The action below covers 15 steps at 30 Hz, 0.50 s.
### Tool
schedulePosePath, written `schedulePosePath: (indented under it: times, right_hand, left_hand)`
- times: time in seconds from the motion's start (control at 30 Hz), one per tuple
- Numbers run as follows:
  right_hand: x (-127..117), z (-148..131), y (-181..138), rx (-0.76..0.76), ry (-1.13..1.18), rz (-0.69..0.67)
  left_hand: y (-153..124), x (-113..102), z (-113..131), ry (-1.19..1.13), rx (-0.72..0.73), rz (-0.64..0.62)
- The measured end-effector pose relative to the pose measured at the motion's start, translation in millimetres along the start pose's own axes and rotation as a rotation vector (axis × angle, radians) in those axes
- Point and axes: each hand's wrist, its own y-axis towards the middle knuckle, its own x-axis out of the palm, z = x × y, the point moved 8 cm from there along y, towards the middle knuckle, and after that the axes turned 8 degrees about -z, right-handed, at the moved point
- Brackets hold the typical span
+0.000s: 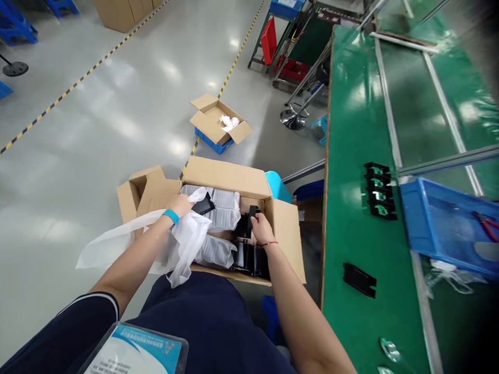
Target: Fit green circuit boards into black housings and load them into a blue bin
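An open cardboard box (pixel 288 234) stands before me, holding wrapped stacks (pixel 222 208) and black plastic parts (pixel 245 257). Over its left side, my left hand (pixel 180 205) is closed on a thin white plastic bag (pixel 191 234), which drapes down past the box's near left edge. Just beyond those fingers lies a flat black piece (pixel 205 205); whether they touch it I cannot tell. At the box's right side, my right hand (pixel 262 229) pinches a narrow black plastic part (pixel 252 214) that stands roughly upright.
On my right runs a green workbench (pixel 351 130) with a blue bin (pixel 429 223), a row of black-and-green parts (pixel 380 190) and a black part (pixel 359 280). Ahead on the floor, another open carton (pixel 208 124) rests on a blue crate (pixel 214 143). A stool base (pixel 293 119) stands beyond.
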Motion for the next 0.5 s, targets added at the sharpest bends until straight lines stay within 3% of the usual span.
schedulePosePath:
  times: [0.1, 0.2, 0.33, 0.5]
  right_hand:
    - [-17.2, 4.5, -5.0, -0.023, 0.019, 0.043]
    - [-24.6, 4.8, -12.5, 0.030, -0.122, 0.072]
    - [-5.4, -14.2, -20.7, 0.062, -0.460, 0.045]
    - [15.1, -25.4, -22.5, 0.140, -0.534, 0.056]
  left_hand:
    - [-0.6, 10.7, -6.1, -0.058, -0.027, -0.030]
    - [-2.6, 17.4, -9.1, -0.110, -0.051, -0.047]
    - [-3.6, 18.7, -9.3, -0.082, -0.045, -0.027]
    - [-3.7, 21.1, -9.5, -0.079, -0.032, -0.041]
